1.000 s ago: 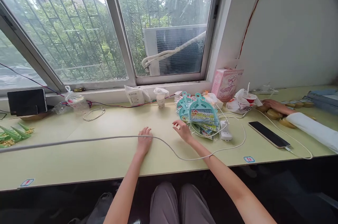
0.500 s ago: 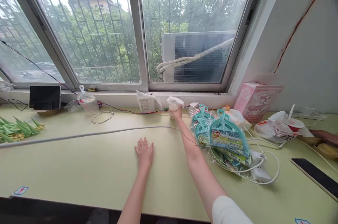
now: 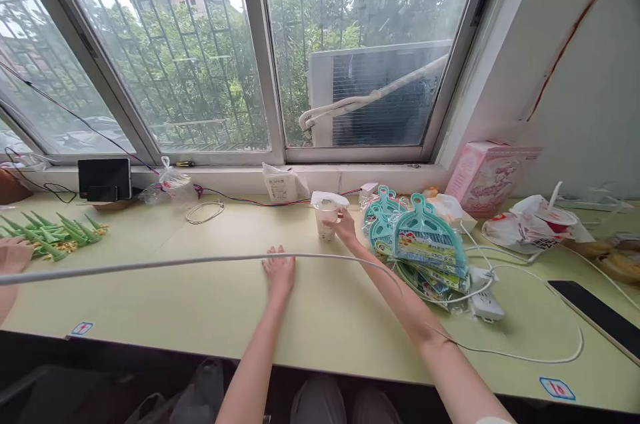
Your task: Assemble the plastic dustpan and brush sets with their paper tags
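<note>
Wrapped round the right side of a clear plastic cup (image 3: 326,223) is my right hand (image 3: 344,227). The cup stands upright at the table's middle, with a crumpled white tissue or wrapper (image 3: 329,200) over its top. My left hand (image 3: 280,272) rests on the pale green table (image 3: 200,304) with its fingers spread, holding nothing. A grey cable (image 3: 200,261) crosses the view above both arms. Right of the cup lie packed teal dustpan sets (image 3: 425,244) in clear plastic.
A white paper packet (image 3: 284,185) and a tied bag (image 3: 177,188) stand by the window. Another person's hand (image 3: 15,254) is beside green pointed pieces (image 3: 55,234) at left. A power strip (image 3: 486,305), phone (image 3: 597,317) and pink box (image 3: 487,177) are at right.
My right hand has drawn the cup nearer from the sill side. The view has shifted left and down, and another person's hand now shows at the left edge.
</note>
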The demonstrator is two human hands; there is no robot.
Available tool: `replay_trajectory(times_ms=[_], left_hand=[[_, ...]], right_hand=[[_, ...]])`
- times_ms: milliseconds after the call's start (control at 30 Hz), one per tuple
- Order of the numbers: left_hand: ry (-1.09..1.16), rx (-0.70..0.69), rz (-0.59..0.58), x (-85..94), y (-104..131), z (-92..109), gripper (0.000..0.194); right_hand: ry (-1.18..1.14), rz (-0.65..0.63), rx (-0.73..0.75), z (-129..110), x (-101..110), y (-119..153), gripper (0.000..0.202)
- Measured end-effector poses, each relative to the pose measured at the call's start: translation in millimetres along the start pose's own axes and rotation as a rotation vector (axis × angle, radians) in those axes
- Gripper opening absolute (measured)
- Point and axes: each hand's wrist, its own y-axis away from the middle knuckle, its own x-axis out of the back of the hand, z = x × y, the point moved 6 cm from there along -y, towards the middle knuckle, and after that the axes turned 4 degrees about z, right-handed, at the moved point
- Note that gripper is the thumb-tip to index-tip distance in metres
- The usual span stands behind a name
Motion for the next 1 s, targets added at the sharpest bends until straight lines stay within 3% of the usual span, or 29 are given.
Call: replay_trajectory(times_ms=[233,400,500,633,700,800,900,1000], left_hand=[[0.225,0.0,0.102,8.0,-2,0,0.065],[0.537,-0.206,0.13,24.6,10,10,0.057],[0.68,-0.268,0.177,49.1,34,19,0.053],[0.909,-0.382,0.278,109.1,71,45,0.054],[0.939,-0.512,0.173,135.1,81,67,0.054],[0.963,-0.678,-0.207,146.9,85,97,0.051],[1.089,-0.606,-0.442,134.4,75,102,0.054],[1.195,-0.435,-0.416,113.6,61,89,0.06]], right_hand=[[-0.043,-0.185,-0.035,-32,42,101,0.07],[-0.038,-0.235,-0.012,-50,72,153,0.074],[-0.044,-0.259,0.021,-57,83,170,0.075],[-0.056,-0.303,0.013,-58,86,179,0.078],[-0.066,-0.321,-0.018,-57,85,181,0.081],[-0.133,-0.362,-0.043,-57,81,184,0.086],[-0.218,-0.442,-0.073,-58,72,188,0.094],[-0.226,-0.443,-0.085,-56,65,187,0.093]])
